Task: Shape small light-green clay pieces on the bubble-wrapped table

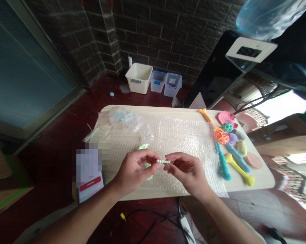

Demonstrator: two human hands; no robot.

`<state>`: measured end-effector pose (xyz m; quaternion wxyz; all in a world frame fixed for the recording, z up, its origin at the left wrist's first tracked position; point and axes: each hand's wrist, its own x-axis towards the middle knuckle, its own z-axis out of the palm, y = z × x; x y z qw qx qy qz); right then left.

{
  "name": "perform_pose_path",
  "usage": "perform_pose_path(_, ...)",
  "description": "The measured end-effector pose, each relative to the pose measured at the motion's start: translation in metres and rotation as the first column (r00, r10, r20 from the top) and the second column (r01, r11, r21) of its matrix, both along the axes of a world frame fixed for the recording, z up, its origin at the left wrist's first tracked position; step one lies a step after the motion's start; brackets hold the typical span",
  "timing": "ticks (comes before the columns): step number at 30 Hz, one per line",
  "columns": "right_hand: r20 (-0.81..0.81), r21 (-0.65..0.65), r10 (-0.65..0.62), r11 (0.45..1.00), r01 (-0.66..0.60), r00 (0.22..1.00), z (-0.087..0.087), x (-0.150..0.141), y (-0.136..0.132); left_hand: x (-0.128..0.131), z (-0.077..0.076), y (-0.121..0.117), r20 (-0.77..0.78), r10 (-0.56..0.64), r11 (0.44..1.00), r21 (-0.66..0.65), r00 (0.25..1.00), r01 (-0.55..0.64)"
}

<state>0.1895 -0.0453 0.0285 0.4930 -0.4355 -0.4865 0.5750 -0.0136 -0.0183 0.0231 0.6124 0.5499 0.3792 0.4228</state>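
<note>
Here, in the head view, our left hand point(134, 171) and right hand point(191, 171) pinch opposite ends of a beaded pale-green strip point(163, 161) over bubble wrap point(183, 135), toward the near edge of the surface point(263, 180). Pulling too hard could snap it; slack fingertips could drop it.

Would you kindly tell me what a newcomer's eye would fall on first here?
Probably the pale green beaded strip, held at its ends by the left hand and right hand above the bubble wrap. Next, perhaps, the colourful pieces clustered along the right side of the table.
</note>
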Motion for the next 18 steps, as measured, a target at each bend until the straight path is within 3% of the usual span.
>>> perform_pose_path(7,0.1,0.108,0.014,0.994,-0.024,0.995,0.0,-0.0008,0.0005,0.0002,0.0024,-0.0002,-0.024,-0.008,1.0,0.021,1.0,0.008)
perform_pose_path(18,0.133,0.135,0.006,0.991,-0.025,0.991,-0.0001,0.0013,-0.0019,0.002,0.004,-0.0001,-0.045,-0.014,1.0,0.018,0.999,0.015)
